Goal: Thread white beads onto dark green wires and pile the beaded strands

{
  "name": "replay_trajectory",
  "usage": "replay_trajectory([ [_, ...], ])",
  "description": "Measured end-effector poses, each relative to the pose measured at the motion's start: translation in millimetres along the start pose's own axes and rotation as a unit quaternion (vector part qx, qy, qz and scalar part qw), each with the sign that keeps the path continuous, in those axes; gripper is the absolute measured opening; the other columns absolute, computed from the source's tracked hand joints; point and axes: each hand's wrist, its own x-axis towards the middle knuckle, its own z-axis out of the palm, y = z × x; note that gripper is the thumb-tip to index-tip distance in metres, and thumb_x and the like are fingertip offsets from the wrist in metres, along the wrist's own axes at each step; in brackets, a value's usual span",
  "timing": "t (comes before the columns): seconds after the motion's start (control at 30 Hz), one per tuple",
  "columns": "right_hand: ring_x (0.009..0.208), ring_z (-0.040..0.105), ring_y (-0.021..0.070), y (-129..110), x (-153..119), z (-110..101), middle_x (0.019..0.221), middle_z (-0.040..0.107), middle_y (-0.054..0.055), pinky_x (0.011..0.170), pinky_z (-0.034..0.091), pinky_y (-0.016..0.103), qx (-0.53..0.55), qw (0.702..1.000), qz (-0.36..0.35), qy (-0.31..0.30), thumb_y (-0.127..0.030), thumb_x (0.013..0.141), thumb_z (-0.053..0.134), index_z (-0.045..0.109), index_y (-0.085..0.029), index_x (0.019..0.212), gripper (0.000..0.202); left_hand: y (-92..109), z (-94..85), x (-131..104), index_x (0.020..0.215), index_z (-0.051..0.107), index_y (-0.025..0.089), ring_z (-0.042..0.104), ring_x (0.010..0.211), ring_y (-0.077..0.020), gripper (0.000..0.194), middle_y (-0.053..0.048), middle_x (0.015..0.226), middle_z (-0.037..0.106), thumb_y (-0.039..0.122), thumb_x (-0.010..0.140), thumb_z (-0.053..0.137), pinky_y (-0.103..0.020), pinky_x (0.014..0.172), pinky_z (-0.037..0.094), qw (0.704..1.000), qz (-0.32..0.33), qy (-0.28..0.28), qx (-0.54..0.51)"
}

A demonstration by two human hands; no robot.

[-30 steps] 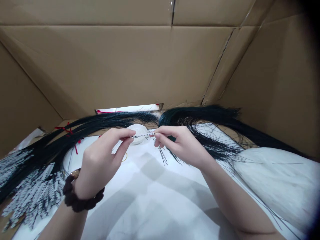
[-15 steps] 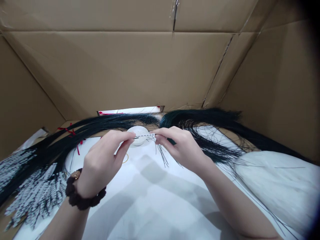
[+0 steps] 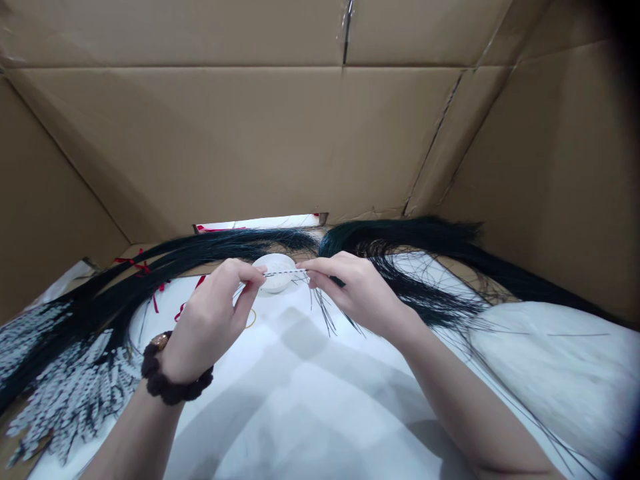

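Observation:
My left hand, with a dark fluffy band at the wrist, pinches one end of a thin black-and-white strand. The other end sits between the thumb and fingers of my right hand. Stretched roughly level, the strand spans the short gap between my fingertips, above a small round white dish. Loose dark fibres hang below my right fingers. To the left lies a spread of similar strands with black-and-white ends. What the dish contains is unclear.
Long dark fibre bundles lie across the back left, with red ribbon ties. Another dark bundle lies at the back right. A pale plastic-covered bundle sits at right. Cardboard walls enclose the white surface.
Both hands have shifted slightly left with the strand still stretched between them. My left wrist has turned a little. The surrounding bundles look the same.

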Motion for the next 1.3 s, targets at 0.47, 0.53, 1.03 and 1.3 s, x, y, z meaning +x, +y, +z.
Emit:
replay_trajectory([
  [0.47,0.067,0.053,0.0139,2.6,0.1,1.6,0.073,0.064,0.002,0.066,0.037,0.024,-0.004,1.000,-0.004,-0.013,-0.021,0.085,0.040,0.062,-0.018,0.091,0.023,-0.2,-2.3,2.8,0.074,0.044,0.021,0.057,0.073,-0.0124,0.013,0.001,0.072,0.055,0.008,0.078,0.046,-0.022,0.067,0.046,0.999,-0.016,-0.025,-0.038],
  [0.53,0.066,0.053,0.0135,3.1,0.6,2.6,0.071,0.064,0.002,0.064,0.037,0.024,-0.009,1.000,-0.002,-0.016,-0.021,0.085,0.040,0.061,-0.017,0.091,0.023,-3.0,-1.2,3.8,0.085,0.048,0.021,0.057,0.073,-0.0130,0.010,0.000,0.078,0.057,0.013,0.079,0.045,-0.024,0.069,0.046,0.998,-0.029,-0.053,-0.030],
  [1.03,0.053,0.042,0.0086,0.7,0.7,29.8,0.059,0.053,0.000,0.052,0.029,0.020,0.009,0.995,-0.006,-0.096,-0.017,0.085,0.038,0.057,-0.015,0.077,0.021,15.7,25.8,-3.4,0.090,0.047,0.016,0.054,0.074,-0.0178,0.021,-0.005,0.083,0.058,0.008,0.084,0.029,-0.031,0.063,0.043,0.964,-0.049,-0.262,0.015],
  [1.3,0.040,0.036,0.0066,32.2,0.3,-37.0,0.044,0.040,-0.004,0.042,0.027,0.019,0.111,0.973,0.192,-0.061,-0.035,0.082,0.041,0.060,-0.013,0.079,0.029,-18.2,-42.6,13.0,0.092,0.050,0.020,0.053,0.058,-0.0134,0.019,0.001,0.069,0.058,0.024,0.084,0.033,-0.023,0.055,0.037,0.964,-0.161,-0.148,0.153],
])
